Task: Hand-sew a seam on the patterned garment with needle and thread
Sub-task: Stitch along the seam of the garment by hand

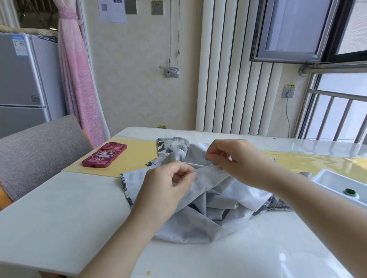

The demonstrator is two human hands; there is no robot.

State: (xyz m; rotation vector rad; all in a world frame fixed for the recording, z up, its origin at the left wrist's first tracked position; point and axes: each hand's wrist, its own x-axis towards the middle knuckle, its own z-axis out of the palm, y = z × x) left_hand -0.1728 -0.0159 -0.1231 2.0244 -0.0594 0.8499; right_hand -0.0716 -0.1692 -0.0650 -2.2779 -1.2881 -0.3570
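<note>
A phone (104, 155) was laid on a yellow mat (132, 157) across the white table (66, 217). A white tray (334, 182) was set at the right edge, with a green round item (350, 192) in it. A grey chair (31, 149) was drawn up at the left. Behind it a fridge (16, 75) and a tied pink curtain (77, 68) were seen. A radiator (225, 77), a crank (171, 72), a plugged socket (288, 92) and a paper (111, 2) were fixed to the wall, beside an opened window (292, 27).
</note>
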